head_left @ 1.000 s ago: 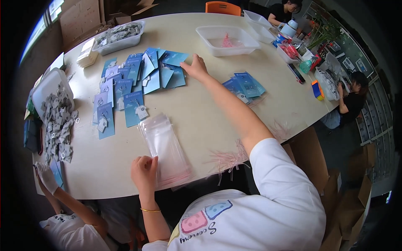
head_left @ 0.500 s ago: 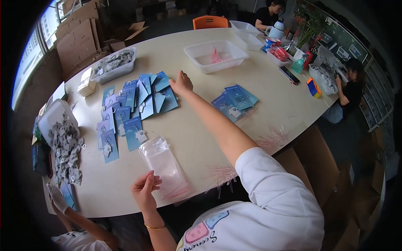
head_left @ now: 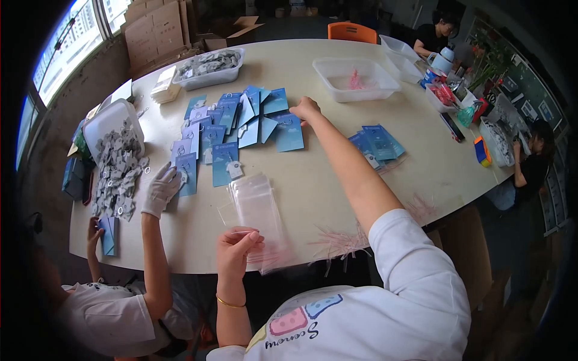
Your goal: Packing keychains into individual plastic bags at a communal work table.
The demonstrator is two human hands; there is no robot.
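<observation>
My right hand (head_left: 306, 111) reaches across the table, its fingers closed on the edge of a blue card (head_left: 289, 133) at the right side of a spread of cards. Close to the table's front edge, my left hand (head_left: 239, 243) is pinched on a thin clear plastic bag (head_left: 226, 214). Beneath it lies a stack of clear bags (head_left: 260, 207) with pink seal lines. Just beyond that stack, a card with a white shirt-shaped keychain (head_left: 234, 169) lies nearest. More blue and lilac cards (head_left: 212, 139) with keychains overlap behind it.
At left, a co-worker's gloved hand (head_left: 161, 190) touches a card; their other hand holds cards (head_left: 109, 236). A tipped white bin (head_left: 114, 120) spills grey keychains. Bagged cards (head_left: 378, 144) and pink strips (head_left: 340, 242) lie at right. A translucent tub (head_left: 356, 90) stands farther back.
The view has swung left. My right hand has taken hold of a card at the spread's right side. My left hand has closed on a bag. The co-worker's gloved hand has reached toward the cards.
</observation>
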